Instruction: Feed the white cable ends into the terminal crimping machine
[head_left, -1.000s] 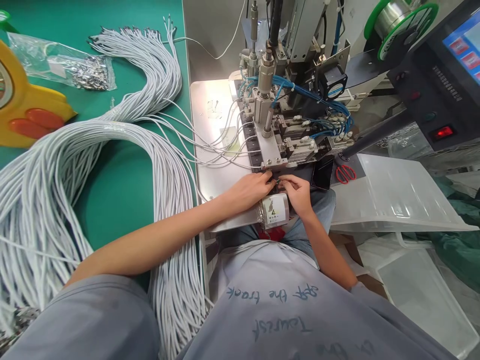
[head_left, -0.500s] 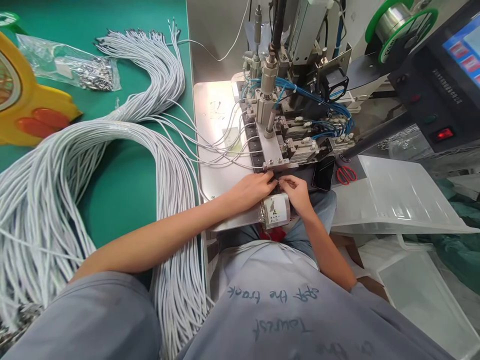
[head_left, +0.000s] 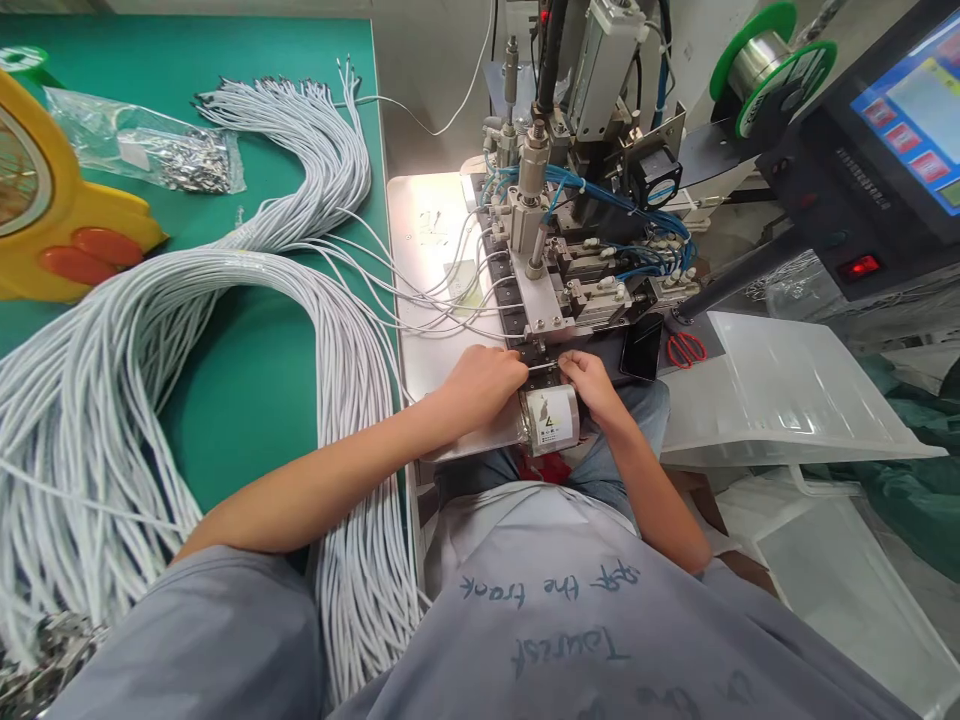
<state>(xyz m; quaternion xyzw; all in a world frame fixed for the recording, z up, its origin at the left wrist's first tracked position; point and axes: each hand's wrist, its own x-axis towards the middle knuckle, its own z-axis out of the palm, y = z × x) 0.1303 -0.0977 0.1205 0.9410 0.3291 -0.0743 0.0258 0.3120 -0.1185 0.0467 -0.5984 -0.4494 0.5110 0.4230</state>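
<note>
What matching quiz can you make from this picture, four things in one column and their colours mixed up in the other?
Things:
1. cable bundle
2. scissors
3. table mat
4. air hoses

Colours:
A. green
B. blue
C. white
D. red handles

Pairs: 1-C, 2-D, 3-A, 4-B
</note>
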